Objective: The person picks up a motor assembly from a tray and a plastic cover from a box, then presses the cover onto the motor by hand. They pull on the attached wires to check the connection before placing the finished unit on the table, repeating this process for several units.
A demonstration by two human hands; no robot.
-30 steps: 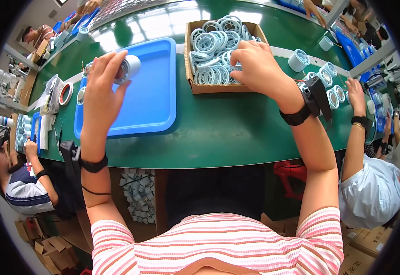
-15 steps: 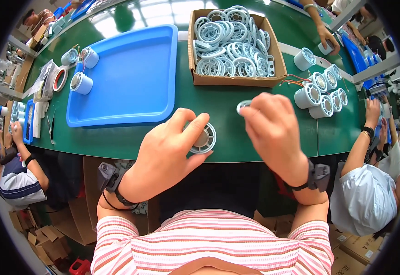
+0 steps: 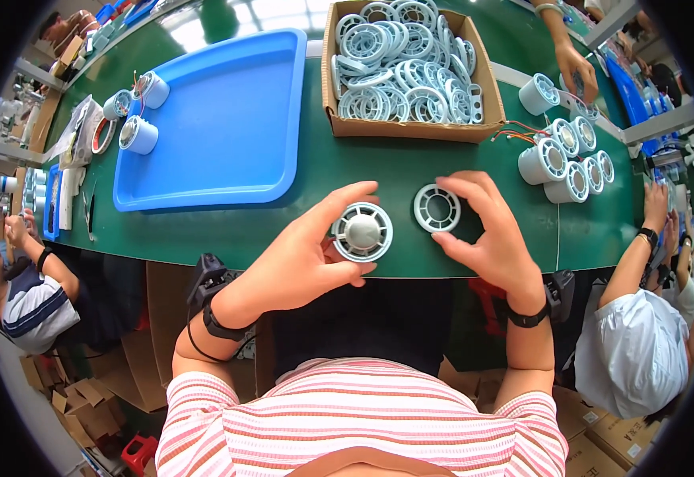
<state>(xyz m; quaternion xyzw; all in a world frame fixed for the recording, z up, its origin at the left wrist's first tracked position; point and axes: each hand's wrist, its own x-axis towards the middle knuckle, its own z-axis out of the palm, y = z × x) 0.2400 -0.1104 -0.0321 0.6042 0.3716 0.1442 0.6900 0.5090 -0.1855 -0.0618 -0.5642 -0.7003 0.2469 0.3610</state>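
My left hand (image 3: 295, 258) is closed round the side of a light-blue round housing (image 3: 363, 231), thumb below and fingers above and behind. The housing's spoked face, with a silvery domed centre, points up at me. To its right, my right hand (image 3: 496, 230) pinches a light-blue spoked ring (image 3: 421, 211) by its edge between thumb and fingers. The ring's middle is a round opening. A gap of green table separates the two parts, near the table's front edge.
A blue tray (image 3: 219, 135) lies at the left, with several light-blue housings (image 3: 138, 135) at its left side. Beyond my hands stands a cardboard box (image 3: 410, 129) heaped with rings. More wired housings (image 3: 543, 161) stand at the right, near another person's hand (image 3: 576, 70).
My right hand has drawn its fingers apart and turned the ring, so its open face now shows. My left hand has shifted slightly, uncovering the housing's domed face.
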